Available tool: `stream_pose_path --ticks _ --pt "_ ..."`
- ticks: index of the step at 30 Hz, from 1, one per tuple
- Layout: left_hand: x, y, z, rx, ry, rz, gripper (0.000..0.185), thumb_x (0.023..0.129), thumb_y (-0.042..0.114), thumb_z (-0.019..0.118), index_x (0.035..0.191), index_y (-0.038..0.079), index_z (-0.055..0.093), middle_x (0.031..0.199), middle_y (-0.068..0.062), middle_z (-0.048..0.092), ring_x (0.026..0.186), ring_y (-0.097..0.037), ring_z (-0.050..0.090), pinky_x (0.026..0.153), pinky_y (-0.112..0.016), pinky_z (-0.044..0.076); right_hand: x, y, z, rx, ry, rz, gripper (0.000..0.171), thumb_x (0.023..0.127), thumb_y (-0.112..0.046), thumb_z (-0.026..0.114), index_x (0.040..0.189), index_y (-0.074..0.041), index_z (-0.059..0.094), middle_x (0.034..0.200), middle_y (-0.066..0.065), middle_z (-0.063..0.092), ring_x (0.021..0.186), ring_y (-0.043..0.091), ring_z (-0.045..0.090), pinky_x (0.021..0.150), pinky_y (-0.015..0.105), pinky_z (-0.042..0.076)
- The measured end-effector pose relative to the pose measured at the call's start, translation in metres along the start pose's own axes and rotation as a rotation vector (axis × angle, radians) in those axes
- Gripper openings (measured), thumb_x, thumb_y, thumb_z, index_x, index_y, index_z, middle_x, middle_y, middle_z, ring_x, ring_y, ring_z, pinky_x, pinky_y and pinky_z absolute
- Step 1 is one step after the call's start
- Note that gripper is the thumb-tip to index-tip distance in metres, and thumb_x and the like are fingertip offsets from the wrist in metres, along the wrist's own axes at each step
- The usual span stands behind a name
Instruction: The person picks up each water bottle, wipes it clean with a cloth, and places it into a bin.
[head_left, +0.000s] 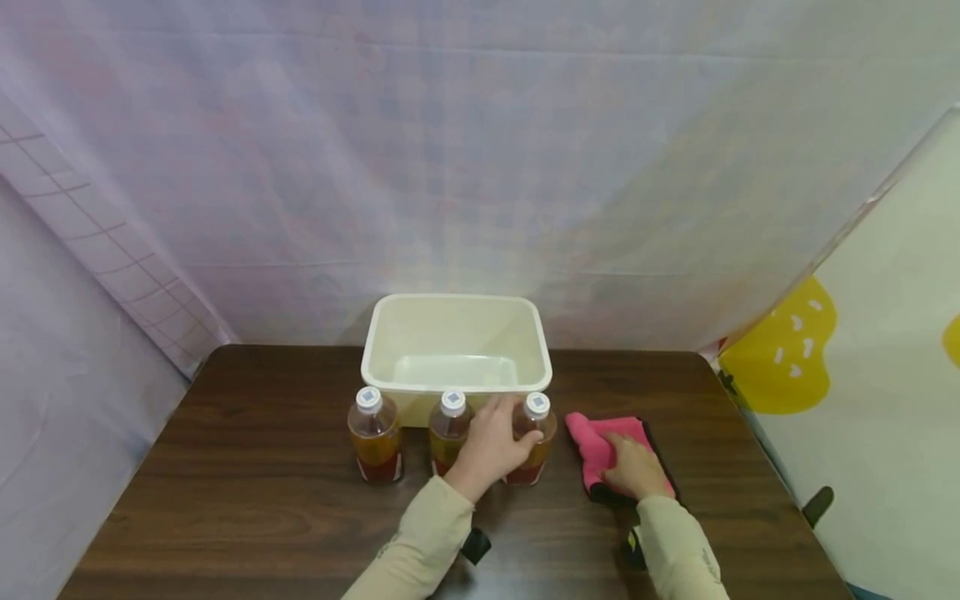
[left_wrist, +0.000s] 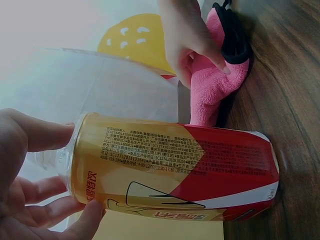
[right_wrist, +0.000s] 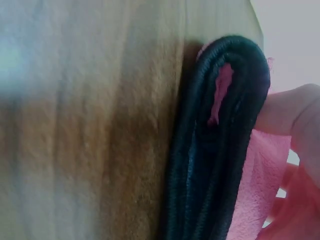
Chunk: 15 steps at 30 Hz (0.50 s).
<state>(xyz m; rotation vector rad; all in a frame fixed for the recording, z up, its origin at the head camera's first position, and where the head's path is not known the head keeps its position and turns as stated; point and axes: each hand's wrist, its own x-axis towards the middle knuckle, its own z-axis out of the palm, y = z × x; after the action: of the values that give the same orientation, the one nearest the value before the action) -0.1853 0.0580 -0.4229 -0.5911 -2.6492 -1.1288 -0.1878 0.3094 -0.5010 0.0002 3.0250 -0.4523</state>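
1. Amber drink bottle (head_left: 534, 442), upright, rightmost of three in a row, just in front of white tub (head_left: 456, 343) on brown table (head_left: 225, 500).
2. Wrapped by left hand (head_left: 491, 446), fingers curled round its upper body.
3. Pressed flat by right hand (head_left: 636, 468): pink cloth (head_left: 596, 437), just right of bottle.
4. Close on the left: middle bottle (head_left: 450, 429), then left bottle (head_left: 374, 435).

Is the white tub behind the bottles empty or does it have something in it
Empty. The head view looks down into the white tub and shows only its bare pale floor; all three bottles stand outside, in front.
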Motion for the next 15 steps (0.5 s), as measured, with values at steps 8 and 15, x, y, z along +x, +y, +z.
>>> stream_pose_path --ticks 8,15 --pt "0.0 0.001 0.001 -0.011 -0.01 -0.001 0.043 0.076 0.024 0.072 0.11 0.004 0.055 0.104 -0.011 0.058 0.097 -0.025 0.057 0.084 -0.035 0.047 -0.006 -0.001 0.003 -0.007 0.109 -0.044 0.048 0.064 -0.012 0.072 0.108 0.0 0.058 0.094 0.019 0.062 0.084 0.038 0.059 0.073 0.054 0.044" --pt "0.0 0.0 0.0 0.0 -0.006 0.0 0.042 0.075 0.024 0.072 0.108 0.004 0.056 0.104 -0.011 0.058 0.097 -0.025 0.057 0.085 -0.035 0.046 -0.011 -0.007 0.011 -0.015 0.198 -0.039 0.033 0.066 -0.006 0.068 0.097 -0.004 0.06 0.08 0.019 0.064 0.072 0.041 0.06 0.059 0.053 0.044"
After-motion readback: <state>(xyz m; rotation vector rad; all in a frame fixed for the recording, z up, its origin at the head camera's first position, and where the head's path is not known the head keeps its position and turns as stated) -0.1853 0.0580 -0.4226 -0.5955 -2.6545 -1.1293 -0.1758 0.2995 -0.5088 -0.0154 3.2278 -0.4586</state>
